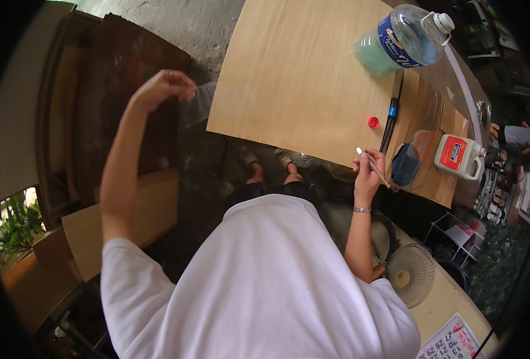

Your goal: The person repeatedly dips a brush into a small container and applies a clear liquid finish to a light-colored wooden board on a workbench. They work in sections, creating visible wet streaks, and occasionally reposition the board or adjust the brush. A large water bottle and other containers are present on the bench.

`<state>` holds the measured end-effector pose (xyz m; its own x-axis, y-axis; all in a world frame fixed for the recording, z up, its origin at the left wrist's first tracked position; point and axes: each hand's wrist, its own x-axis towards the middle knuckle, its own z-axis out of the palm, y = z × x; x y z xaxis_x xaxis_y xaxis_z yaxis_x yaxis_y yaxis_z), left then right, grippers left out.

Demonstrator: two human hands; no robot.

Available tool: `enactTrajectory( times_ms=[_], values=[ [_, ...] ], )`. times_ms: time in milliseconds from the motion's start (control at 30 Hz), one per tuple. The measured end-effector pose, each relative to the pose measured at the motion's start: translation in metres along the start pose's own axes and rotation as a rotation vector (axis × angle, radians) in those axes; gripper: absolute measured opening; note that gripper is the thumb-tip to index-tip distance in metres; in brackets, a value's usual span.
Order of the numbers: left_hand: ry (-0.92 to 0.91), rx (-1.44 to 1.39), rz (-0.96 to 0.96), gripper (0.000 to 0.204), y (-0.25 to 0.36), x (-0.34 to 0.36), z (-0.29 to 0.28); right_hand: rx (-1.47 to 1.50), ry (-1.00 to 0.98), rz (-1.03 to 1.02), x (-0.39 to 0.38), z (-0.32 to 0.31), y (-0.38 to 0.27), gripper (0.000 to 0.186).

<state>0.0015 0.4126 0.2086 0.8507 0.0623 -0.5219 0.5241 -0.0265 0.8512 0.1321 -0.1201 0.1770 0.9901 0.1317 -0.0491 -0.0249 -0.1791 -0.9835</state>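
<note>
My right hand (368, 170) is closed around a slim stick (380, 174) with a white tip, at the near edge of the wooden tabletop (289, 78). Left of the table, my left hand (168, 88) is raised with its fingers curled together. A pale grey, see-through sheet (202, 106) shows by its fingertips; whether the fingers grip it is unclear. Beyond my right hand lie a red cap (373, 122) and a long black rod (389, 128) with a blue band. A dark-filled, clear-sided container (406, 163) stands just right of that hand.
A large clear bottle (396, 42) with a blue label stands at the far right. A white jug (459, 157) with a red label sits on cardboard (435, 185). Near my right elbow is a fan (410, 275). Dark wooden panels (115, 102) rise at left. Another person (514, 136) is far right.
</note>
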Motion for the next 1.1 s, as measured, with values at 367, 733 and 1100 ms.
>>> enactTrajectory(
  times_ms=[367,733,1100],
  values=[
    [-0.693,0.968,-0.087,0.016,0.212,0.203,0.038,-0.150,0.333,0.106,-0.102,-0.033,0.004,0.013],
    [-0.855,1.237,-0.145,0.022,0.228,0.352,0.142,-0.241,0.607,0.338,-0.219,-0.041,0.018,0.010],
    [0.261,1.311,0.597,0.063,0.170,0.356,0.174,-0.244,0.508,0.444,-0.220,-0.022,0.009,0.013]
  ],
)
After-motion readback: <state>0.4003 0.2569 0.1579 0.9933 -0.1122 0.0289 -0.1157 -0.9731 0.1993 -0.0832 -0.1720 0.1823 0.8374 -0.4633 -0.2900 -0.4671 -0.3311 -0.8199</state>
